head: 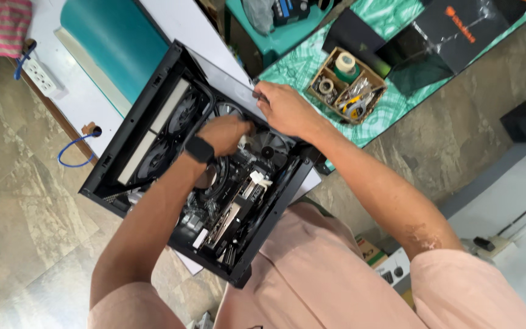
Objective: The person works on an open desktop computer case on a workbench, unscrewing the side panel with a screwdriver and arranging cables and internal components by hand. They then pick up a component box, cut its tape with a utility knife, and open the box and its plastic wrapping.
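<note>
- computer case [153,103]: black frame; black fans w/ pale strips inside
- watch [199,148], inside case opening: black
- shirt [312,274], below case: pale salmon pink
- cloth [391,18], upper right of case: green w/ white marbled pattern
- tray [330,67] on that cloth: brown cardboard, holds yellow-handled tool
- cable [71,149], left of case: blue
- fabric [4,24], far upper left of case: pink, striped
- floor [19,213], left of case: grey-brown mottled tile

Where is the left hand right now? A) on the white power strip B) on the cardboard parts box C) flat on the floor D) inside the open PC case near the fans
D: the left hand, with a black watch on its wrist, reaches inside the open black PC case near the fans, while the right hand rests on the case's top edge.
</note>
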`<move>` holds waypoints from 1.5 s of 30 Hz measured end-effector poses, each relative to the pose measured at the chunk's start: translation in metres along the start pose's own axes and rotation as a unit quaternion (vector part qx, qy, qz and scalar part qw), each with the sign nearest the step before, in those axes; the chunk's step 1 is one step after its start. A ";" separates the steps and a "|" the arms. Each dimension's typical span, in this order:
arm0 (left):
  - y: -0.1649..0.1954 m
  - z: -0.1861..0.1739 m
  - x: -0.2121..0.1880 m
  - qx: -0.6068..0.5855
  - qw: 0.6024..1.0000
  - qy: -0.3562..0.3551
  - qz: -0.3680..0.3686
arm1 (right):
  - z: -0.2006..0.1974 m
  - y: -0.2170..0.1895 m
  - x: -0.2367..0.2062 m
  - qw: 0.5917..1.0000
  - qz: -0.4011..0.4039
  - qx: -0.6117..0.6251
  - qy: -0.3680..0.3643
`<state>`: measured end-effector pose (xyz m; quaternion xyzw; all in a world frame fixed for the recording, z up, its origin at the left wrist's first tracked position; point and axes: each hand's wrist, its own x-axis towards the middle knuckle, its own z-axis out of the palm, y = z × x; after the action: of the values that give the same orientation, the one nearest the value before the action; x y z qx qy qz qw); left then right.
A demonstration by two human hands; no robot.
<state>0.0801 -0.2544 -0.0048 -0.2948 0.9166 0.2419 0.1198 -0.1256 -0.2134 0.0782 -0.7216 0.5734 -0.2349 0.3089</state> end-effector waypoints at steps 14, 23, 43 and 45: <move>0.002 0.004 0.002 0.097 0.992 0.049 0.064 | 0.001 0.003 -0.003 1.000 0.003 0.003 0.009; 0.005 0.013 -0.014 0.132 0.975 0.153 0.098 | 0.004 0.004 0.002 1.000 -0.008 -0.013 0.010; 0.028 0.000 -0.048 -0.003 0.959 0.283 -0.023 | 0.051 -0.067 -0.024 0.998 0.018 -0.047 0.032; 0.037 -0.011 -0.075 0.057 0.946 0.318 -0.024 | 0.057 -0.060 -0.010 0.992 0.090 -0.086 -0.023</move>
<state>0.1173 -0.1977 0.0460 -0.3711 0.9119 0.0804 -0.1556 -0.0476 -0.1846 0.0819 -0.6964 0.6463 -0.1393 0.2792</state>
